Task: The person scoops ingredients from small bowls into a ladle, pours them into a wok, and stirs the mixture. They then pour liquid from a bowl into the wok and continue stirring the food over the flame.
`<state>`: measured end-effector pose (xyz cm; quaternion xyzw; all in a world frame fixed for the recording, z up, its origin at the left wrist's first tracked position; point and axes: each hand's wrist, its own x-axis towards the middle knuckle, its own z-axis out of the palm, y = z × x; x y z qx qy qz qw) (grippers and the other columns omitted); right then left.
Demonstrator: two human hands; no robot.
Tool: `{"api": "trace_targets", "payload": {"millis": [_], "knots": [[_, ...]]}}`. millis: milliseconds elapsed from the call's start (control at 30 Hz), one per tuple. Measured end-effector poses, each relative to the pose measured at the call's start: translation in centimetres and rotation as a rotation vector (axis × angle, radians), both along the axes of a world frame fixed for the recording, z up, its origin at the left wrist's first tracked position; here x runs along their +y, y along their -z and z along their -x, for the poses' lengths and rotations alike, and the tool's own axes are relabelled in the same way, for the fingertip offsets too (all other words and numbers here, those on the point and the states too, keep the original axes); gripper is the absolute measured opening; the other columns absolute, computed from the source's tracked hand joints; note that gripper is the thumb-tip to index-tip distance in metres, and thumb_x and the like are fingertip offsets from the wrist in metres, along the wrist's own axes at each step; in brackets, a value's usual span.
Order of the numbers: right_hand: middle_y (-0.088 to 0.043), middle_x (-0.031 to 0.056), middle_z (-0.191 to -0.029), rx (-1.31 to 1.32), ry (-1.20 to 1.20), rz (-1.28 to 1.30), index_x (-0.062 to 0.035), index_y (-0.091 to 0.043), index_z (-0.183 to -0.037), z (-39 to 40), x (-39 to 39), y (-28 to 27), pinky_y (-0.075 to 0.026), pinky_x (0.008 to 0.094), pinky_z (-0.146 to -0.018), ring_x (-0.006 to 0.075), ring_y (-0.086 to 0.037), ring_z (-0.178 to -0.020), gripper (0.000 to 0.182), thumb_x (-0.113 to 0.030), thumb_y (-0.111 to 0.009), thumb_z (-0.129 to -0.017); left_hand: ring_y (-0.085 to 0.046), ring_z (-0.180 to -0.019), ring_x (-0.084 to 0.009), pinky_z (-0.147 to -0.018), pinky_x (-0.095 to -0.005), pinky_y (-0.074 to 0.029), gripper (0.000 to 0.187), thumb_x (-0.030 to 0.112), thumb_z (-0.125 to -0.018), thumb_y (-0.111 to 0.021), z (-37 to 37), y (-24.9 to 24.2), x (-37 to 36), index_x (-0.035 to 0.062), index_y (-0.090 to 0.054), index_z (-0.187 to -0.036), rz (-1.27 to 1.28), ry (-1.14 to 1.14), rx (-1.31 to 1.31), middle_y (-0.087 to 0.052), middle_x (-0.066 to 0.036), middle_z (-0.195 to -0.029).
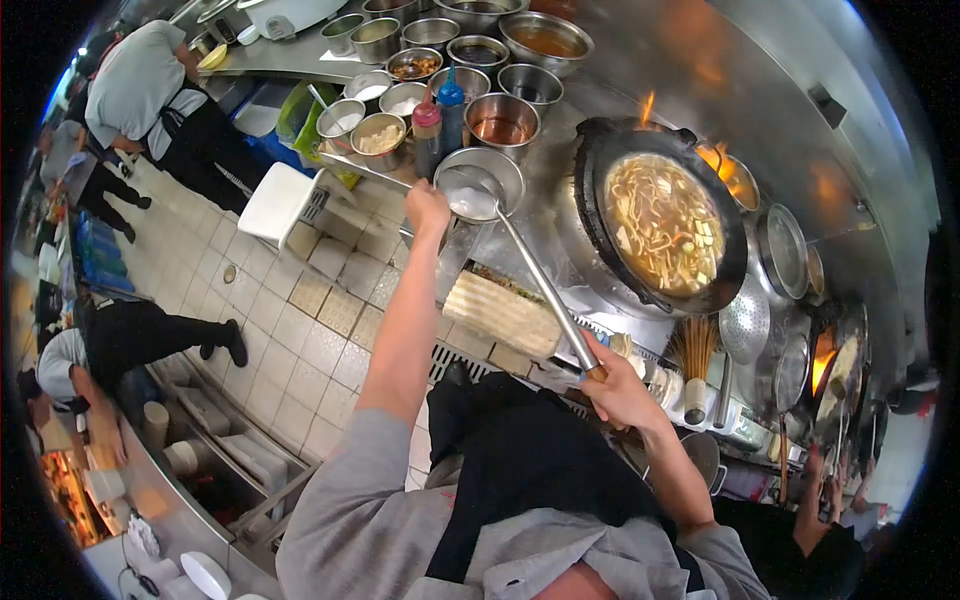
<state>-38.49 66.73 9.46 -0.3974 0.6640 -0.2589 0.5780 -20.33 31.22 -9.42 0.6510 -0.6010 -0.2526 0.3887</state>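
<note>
My right hand (pixel 615 385) is wrapped round the wooden end of a long-handled ladle (pixel 545 285). The ladle's head lies inside a round metal bowl (pixel 514 178), over something white at the bottom. My left hand (pixel 428 208) is closed at the near left rim of that bowl; its fingertips are partly hidden. To the right, a black wok (pixel 592 215) stands on the stove, full of noodles (pixel 655 215) in brown broth with pale chopped pieces. A flame shows behind the wok.
Squeeze bottles (pixel 427 130) and several metal seasoning pots (pixel 378 133) stand behind the bowl. A bamboo brush (pixel 694 365) and perforated skimmer (pixel 745 320) lie right of me. A white stool (pixel 275 203) stands on the tiled floor. Co-workers (pixel 150 90) are at left and right.
</note>
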Motion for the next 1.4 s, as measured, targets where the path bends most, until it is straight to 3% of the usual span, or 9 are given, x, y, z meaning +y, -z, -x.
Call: {"api": "trace_targets", "payload": {"millis": [67, 267, 367, 467, 500, 700, 1100, 1300, 1400], "knots": [[-0.061, 0.0074, -0.078, 0.063, 0.017, -0.042, -0.0115, -0.025, -0.147, -0.2, 0.0, -1.5, -0.045, 0.0283, -0.043, 0.0141, -0.05, -0.045, 0.073, 0.003, -0.047, -0.079, -0.062, -0.085, -0.0434, -0.076, -0.0482, -0.047, 0.032, 0.007, -0.078, -0.057, 0.4, 0.2, 0.3, -0.007, -0.06, -0.106, 0.216, -0.165, 0.088, -0.064, -0.028, -0.082], [-0.063, 0.0262, -0.082, 0.428, -0.112, 0.05, -0.0094, -0.024, -0.146, 0.3, -1.7, 1.4, -0.05, 0.0402, -0.068, 0.0351, -0.064, -0.068, 0.073, 0.0, -0.048, -0.078, -0.061, -0.083, -0.0447, -0.075, -0.0484, -0.046, 0.034, 0.008, -0.079, -0.058, 2.0, 0.1, 5.7, -0.0101, -0.057, -0.108, 0.043, -0.06, 0.145, -0.063, -0.029, -0.083], [-0.06, 0.0304, -0.079, 0.507, -0.145, 0.203, -0.0095, -0.021, -0.147, 0.3, -1.7, 5.5, -0.049, 0.0399, -0.068, 0.0386, -0.065, -0.074, 0.073, -0.001, -0.046, -0.079, -0.061, -0.084, -0.0453, -0.075, -0.0481, -0.046, 0.032, 0.007, -0.079, -0.056, 2.9, 2.1, 4.7, -0.0108, -0.056, -0.106, -0.101, -0.039, 0.165, -0.063, -0.031, -0.082], [-0.061, 0.0216, -0.084, 0.422, -0.115, 0.14, -0.0097, -0.021, -0.147, -0.8, -1.2, 7.1, -0.046, 0.0328, -0.075, 0.0283, -0.06, -0.078, 0.074, 0.0, -0.046, -0.079, -0.061, -0.084, -0.0458, -0.076, -0.048, -0.046, 0.031, 0.005, -0.078, -0.055, 3.0, 0.5, 4.9, -0.0111, -0.056, -0.105, -0.082, -0.055, 0.179, -0.062, -0.032, -0.082], [-0.06, 0.0162, -0.077, 0.421, -0.11, 0.417, -0.0123, -0.017, -0.149, -1.3, -1.3, 7.9, -0.048, 0.0307, -0.066, 0.0247, -0.06, -0.067, 0.076, 0.0, -0.046, -0.08, -0.061, -0.084, -0.0458, -0.077, -0.0479, -0.046, 0.031, 0.005, -0.078, -0.055, 3.2, 0.6, 4.7, -0.0112, -0.056, -0.104, -0.081, -0.06, 0.189, -0.062, -0.032, -0.082], [-0.049, 0.0024, -0.064, 0.081, 0.006, 0.014, -0.0158, -0.013, -0.15, -2.5, -1.7, 3.8, -0.041, 0.0244, -0.039, 0.0093, -0.046, -0.04, 0.077, 0.001, -0.046, -0.082, -0.061, -0.085, -0.0453, -0.079, -0.0468, -0.046, 0.03, 0.005, -0.077, -0.055, 2.9, 1.2, 4.2, -0.0108, -0.058, -0.103, -0.131, -0.039, 0.225, -0.063, -0.031, -0.085], [-0.047, -0.0007, -0.06, -0.133, 0.041, -0.003, -0.0143, -0.02, -0.149, -0.4, 0.3, 0.0, -0.037, 0.0236, -0.038, 0.0077, -0.044, -0.04, 0.075, 0.004, -0.047, -0.082, -0.062, -0.089, -0.0426, -0.079, -0.0459, -0.047, 0.029, 0.006, -0.077, -0.054, 0.0, -1.1, 0.6, -0.0078, -0.061, -0.102, -0.087, 0.126, -0.034, -0.064, -0.027, -0.089], [-0.046, 0.0014, -0.06, 0.066, 0.02, 0.03, -0.0155, -0.023, -0.148, -0.6, -0.1, -0.7, -0.042, 0.0277, -0.043, 0.0111, -0.048, -0.044, 0.074, 0.001, -0.049, -0.081, -0.062, -0.085, -0.0424, -0.076, -0.045, -0.048, 0.034, 0.008, -0.082, -0.054, 0.2, -1.1, 3.2, -0.0087, -0.056, -0.111, 0.287, -0.081, 0.086, -0.064, -0.027, -0.085], [-0.049, 0.0099, -0.061, 0.279, -0.041, 0.115, -0.0141, -0.024, -0.148, 0.2, -0.6, 2.0, -0.046, 0.0337, -0.051, 0.0174, -0.053, -0.05, 0.073, -0.002, -0.049, -0.08, -0.062, -0.084, -0.0427, -0.075, -0.0463, -0.047, 0.037, 0.01, -0.083, -0.056, 1.1, -3.2, 6.8, -0.0094, -0.053, -0.114, -0.038, -0.048, 0.105, -0.064, -0.028, -0.083]]}}
